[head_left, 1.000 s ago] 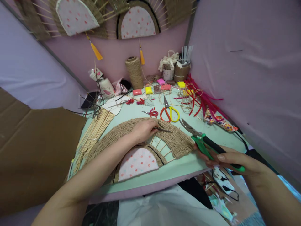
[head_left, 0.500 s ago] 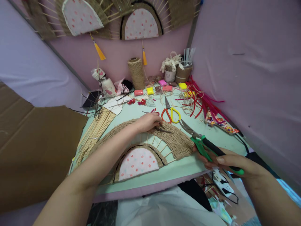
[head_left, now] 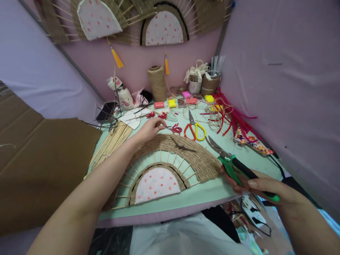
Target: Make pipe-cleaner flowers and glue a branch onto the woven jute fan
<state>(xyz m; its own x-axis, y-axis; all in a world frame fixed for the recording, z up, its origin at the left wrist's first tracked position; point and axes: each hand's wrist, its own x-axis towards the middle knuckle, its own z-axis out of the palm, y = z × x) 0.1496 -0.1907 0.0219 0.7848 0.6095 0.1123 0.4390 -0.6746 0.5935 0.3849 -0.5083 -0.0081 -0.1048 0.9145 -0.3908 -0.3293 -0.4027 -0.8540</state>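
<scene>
The left hand [head_left: 148, 130] lies across the top edge of the woven half-round piece [head_left: 170, 143], which rests flat on the surface [head_left: 204, 193] with its spotted fabric centre toward the person. The fingers [head_left: 158, 124] point toward the small red-handled scissors [head_left: 174, 129] just beyond the weave. They seem to meet the thin blade tips, but the view is too small to tell whether they pinch them or only touch.

The right hand [head_left: 261, 187] is wrapped around the green-handled shears [head_left: 233, 164]. Their blades stand slightly apart and point over the right end of the weave.

Taking the small scissors by the handles rather than the points would likely be the surer grip. That means sliding the fingers past the tips to the red loops. The forearm crosses the weave, so it is best held lightly above the bare sticks, lest it shift the piece.

The orange and yellow scissors [head_left: 195, 129] lie just beside the red pair and are easy to knock. The shears would be safest held low and steady, clear of the twine edge. A dark scrap [head_left: 183, 147] sits on the weave near its crown.
</scene>
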